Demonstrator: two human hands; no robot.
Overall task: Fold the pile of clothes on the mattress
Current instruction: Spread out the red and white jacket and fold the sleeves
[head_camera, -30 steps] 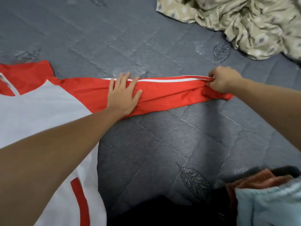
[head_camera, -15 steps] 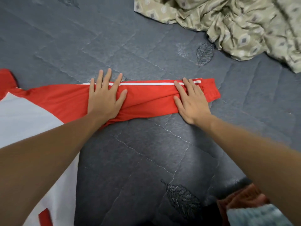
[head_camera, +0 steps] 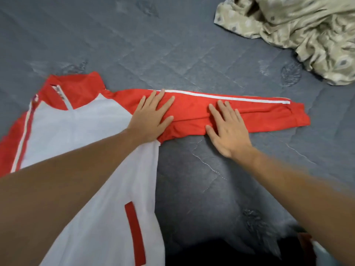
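1. The red-and-white jacket (head_camera: 80, 131) is laid flat, front up, on the grey mattress (head_camera: 172, 45). Its body lies at approx 8 o'clock in view; its collar is at approx 10 o'clock.
2. Key relation: the red sleeve (head_camera: 259, 116) is stretched out w/ its long axis running 9-to-3 o'clock, cuff end at 3 o'clock, well beyond both hands. A fold-in would likely have to carry the cuff back toward 9 o'clock, over the body.
3. The left hand (head_camera: 151, 120) is pressed flat, fingers spread & straight, on the shoulder end of the sleeve; nothing is gripped.
4. The right hand (head_camera: 228, 129) is laid flat too, fingers straight, on the sleeve's mid part, heel on the mattress; nothing is held. It's the nearer hand to the cuff.
5. A crumpled beige patterned cloth (head_camera: 297, 25) sits at 1 o'clock, well apart from the jacket.
6. Hidden/unclear: the jacket's lower hem & other sleeve are cut off at the left & bottom edges; much of the body is covered by the left forearm. Dark & reddish items at approx 5 o'clock are too cropped & blurred to be identified.
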